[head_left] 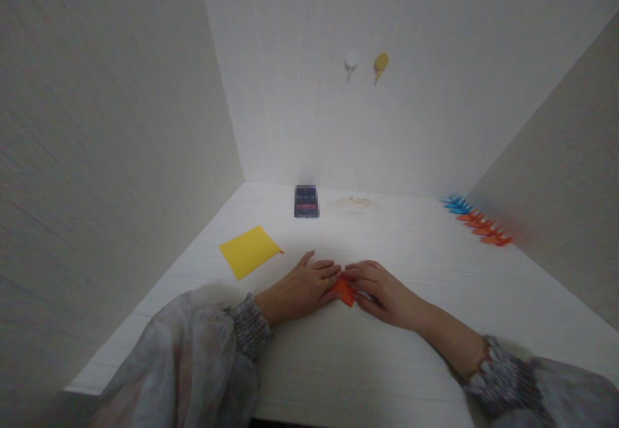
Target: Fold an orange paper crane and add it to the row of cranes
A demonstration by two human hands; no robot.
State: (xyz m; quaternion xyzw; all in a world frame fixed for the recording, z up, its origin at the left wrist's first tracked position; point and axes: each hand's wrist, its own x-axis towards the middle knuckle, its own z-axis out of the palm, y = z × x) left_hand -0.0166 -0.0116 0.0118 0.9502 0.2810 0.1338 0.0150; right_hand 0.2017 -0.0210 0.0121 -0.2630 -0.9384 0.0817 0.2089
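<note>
A small folded piece of orange paper point(345, 292) lies on the white table between my two hands, partly covered by fingers. My left hand point(309, 288) comes in from the left, its fingertips pressing on the paper's left side while the thumb reaches below. From the right, my right hand point(380, 291) holds the paper's right and upper edge, fingers bent around it. The fingertips of both hands nearly meet above the paper. To the left of my left hand lies a stack or sheet of yellow square paper point(249, 251), with a bit of orange point(282, 251) at its right corner.
Along the right wall stands a row of folded paper figures, several blue point(457, 204) and several orange point(485, 228). A phone point(306, 202) lies near the back wall beside a brownish mark point(355, 202). A white hook point(351, 60) and a yellow hook point(381, 62) are on the back wall.
</note>
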